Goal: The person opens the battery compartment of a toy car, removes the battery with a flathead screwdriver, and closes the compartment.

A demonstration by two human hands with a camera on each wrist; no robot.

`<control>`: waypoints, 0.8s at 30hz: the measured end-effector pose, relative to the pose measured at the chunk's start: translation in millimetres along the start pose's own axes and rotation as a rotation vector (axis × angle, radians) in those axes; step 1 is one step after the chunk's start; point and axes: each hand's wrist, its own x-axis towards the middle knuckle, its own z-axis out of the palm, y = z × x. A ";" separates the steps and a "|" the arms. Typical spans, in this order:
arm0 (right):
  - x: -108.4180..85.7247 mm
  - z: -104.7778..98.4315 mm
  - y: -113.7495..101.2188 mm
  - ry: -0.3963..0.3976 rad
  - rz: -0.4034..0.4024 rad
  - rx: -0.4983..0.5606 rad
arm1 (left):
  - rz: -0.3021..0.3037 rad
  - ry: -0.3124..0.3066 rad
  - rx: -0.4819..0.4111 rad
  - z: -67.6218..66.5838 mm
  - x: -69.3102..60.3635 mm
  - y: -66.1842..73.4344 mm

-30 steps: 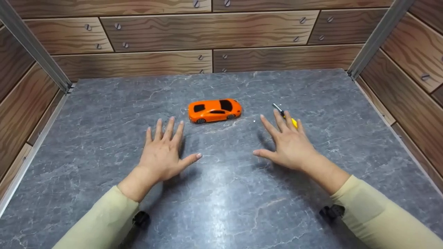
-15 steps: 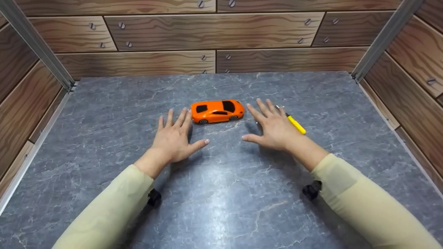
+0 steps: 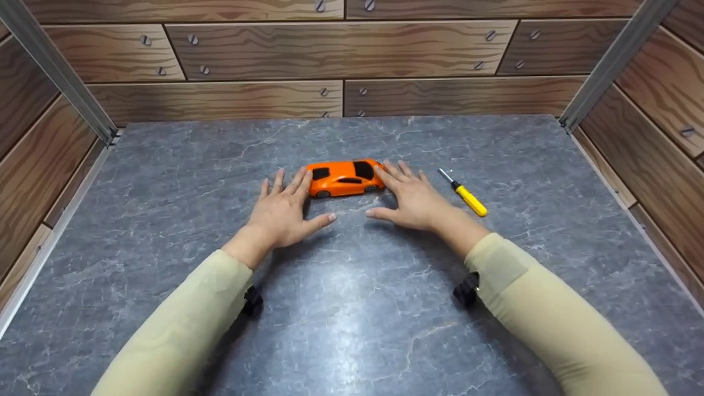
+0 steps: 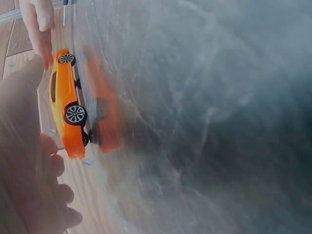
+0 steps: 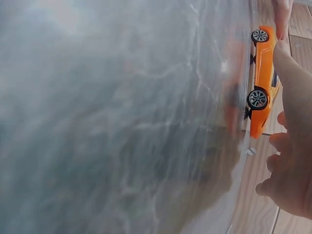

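An orange toy car (image 3: 341, 180) with black windows stands on its wheels on the grey marbled table (image 3: 341, 330), its front toward the right. At its rear end is my left hand (image 3: 280, 214), palm down with straight, spread fingers, the index fingertip at the car's edge. My right hand (image 3: 415, 201) lies over the front end, its straight index fingertip on or just above the hood; contact is hard to tell. Both thumbs point inward, apart from the car. In the left wrist view the car (image 4: 68, 105) shows its side and wheels between both hands. Neither hand grips it.
A screwdriver (image 3: 465, 192) with a yellow handle lies right of my right hand, its metal tip pointing up and left. Wood-patterned walls (image 3: 341, 52) enclose the back and sides of the table, with metal posts (image 3: 610, 71) at the far corners.
Both hands have moved forward and inward to the two ends of the toy car. My right hand has uncovered the screwdriver. The view has shifted slightly; the car appears to stay in place.
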 end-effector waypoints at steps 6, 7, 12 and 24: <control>2.1 3.2 2.4 -0.036 -0.015 0.022 | 0.010 -0.023 -0.001 3.5 0.8 -0.3; 2.1 3.2 2.6 -0.036 -0.014 0.025 | 0.013 -0.024 0.000 3.1 0.7 -0.3; 0.4 2.7 -0.1 -0.034 -0.010 0.047 | 0.023 -0.032 0.012 0.8 -0.8 -0.9; -21.3 8.3 -5.5 -0.025 -0.012 0.059 | 0.082 -0.009 0.060 3.1 -14.5 2.4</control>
